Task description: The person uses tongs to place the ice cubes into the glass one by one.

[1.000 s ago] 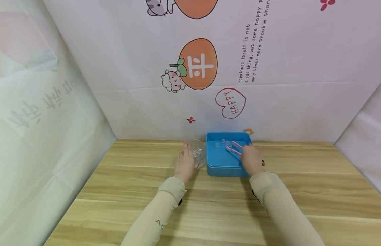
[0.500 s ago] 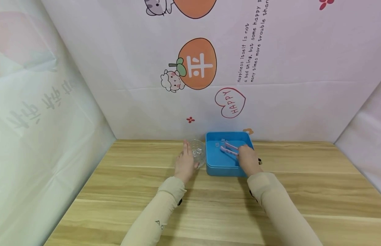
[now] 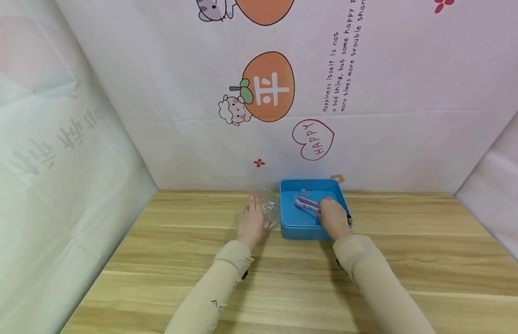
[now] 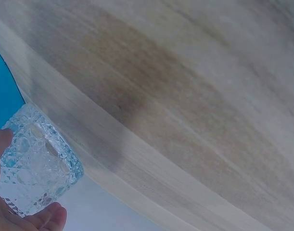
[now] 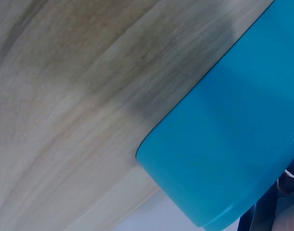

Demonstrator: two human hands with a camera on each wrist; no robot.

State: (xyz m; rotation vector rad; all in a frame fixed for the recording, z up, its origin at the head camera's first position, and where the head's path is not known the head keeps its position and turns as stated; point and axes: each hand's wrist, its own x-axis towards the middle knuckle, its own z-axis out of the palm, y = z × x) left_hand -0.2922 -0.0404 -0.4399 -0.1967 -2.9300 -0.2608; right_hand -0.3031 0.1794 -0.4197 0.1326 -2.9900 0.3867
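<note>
My left hand [image 3: 251, 222] holds a clear cut-glass cup [image 3: 272, 218] from its left side. In the left wrist view the thumb lies on one side of the patterned glass [image 4: 41, 159] and the fingers on the other. Several clear cubes [image 3: 268, 205] lie inside it. My right hand [image 3: 335, 217] grips pink tongs [image 3: 307, 204] over the blue box [image 3: 301, 233]. The tongs' arms are squeezed close together, their tips right at a clear cube [image 3: 295, 196]. More clear cubes [image 3: 305, 192] lie nearby on the box floor. The right wrist view shows mostly the blue box's outer wall [image 5: 223, 144].
Cup and box stand side by side at the back of the wood-grain table [image 3: 284, 283]. Close behind them rises a white printed backdrop [image 3: 192, 153]. A pale sheet [image 3: 87, 185] hangs along the left side.
My right hand and the tongs have moved left across the box, and the tongs' arms have come together. My left hand and the glass cup have stayed put.
</note>
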